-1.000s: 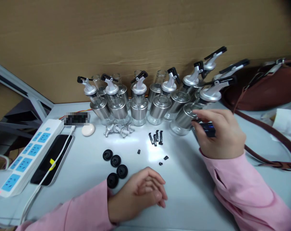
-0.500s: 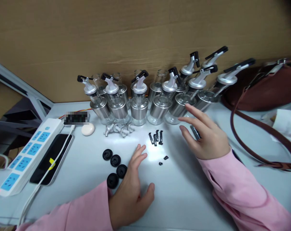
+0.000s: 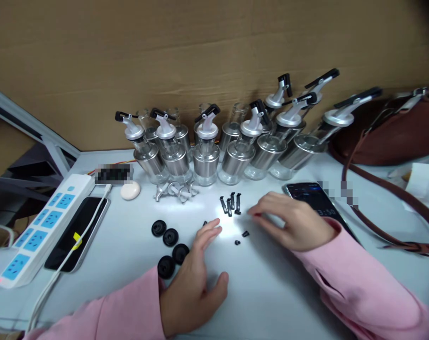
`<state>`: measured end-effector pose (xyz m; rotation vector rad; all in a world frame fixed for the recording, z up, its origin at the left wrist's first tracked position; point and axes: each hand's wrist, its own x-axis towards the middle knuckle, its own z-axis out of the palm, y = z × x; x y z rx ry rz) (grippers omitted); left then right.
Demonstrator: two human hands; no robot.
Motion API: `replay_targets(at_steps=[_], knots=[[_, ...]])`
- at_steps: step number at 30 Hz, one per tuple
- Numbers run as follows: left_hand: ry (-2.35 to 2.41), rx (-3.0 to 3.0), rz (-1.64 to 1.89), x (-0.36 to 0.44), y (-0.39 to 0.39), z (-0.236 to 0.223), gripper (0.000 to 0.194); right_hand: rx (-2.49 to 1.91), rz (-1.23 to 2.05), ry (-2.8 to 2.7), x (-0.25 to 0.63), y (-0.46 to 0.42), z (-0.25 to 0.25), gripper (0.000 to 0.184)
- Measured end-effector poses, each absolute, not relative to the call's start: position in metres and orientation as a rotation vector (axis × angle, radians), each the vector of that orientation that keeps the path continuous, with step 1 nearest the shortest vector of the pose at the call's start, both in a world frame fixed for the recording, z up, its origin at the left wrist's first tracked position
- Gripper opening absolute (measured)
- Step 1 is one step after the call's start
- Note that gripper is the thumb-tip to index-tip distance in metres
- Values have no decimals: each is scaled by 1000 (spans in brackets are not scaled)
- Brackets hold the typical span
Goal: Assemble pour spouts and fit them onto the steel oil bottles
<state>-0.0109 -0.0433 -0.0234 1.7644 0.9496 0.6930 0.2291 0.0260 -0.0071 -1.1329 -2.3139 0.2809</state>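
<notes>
My left hand (image 3: 195,278) rests low over the table, fingers stretched out and thumb apart, with nothing in it. Beside it lie several round black stoppers (image 3: 170,237). A little black piece (image 3: 205,223) shows just past its fingertips. My right hand (image 3: 288,222) hangs over the table, its fingers bent and pointing left, thumb and index tips close but seemingly apart. I see nothing between them. Just left of those tips are several small black levers (image 3: 229,207). Two tiny black parts (image 3: 245,233) lie between my hands. Silver pourer spouts (image 3: 179,191) lie in a cluster farther back.
Glass-and-steel bottles (image 3: 206,163), many topped with pourers, line the cardboard wall (image 3: 200,47). Left are a power strip (image 3: 44,226), a phone (image 3: 76,236) with a cable, and a cream oval case (image 3: 130,191). Another phone (image 3: 306,191) and a brown bag (image 3: 406,127) are right.
My right hand has come down and left from the bottles toward the black levers, its fingers drawing together. The right phone is now uncovered. My left hand has hardly moved.
</notes>
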Motion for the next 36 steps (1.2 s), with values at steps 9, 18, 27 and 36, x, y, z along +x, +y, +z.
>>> replay_targets(at_steps=[9,18,27,36], knots=[[589,2047,471,-8,-34,-6,37,-1217,564,-2492,217,13,-24,19],[589,2051,502,-9,-34,-7,29,-1313,564,-2411,213,13,-27,15],[611,2020,515,-9,-34,-7,28,-1327,390,-2337,213,14,-28,23],[619,1998,507,-10,-35,-8,29,-1326,216,-2369,214,19,-44,20]])
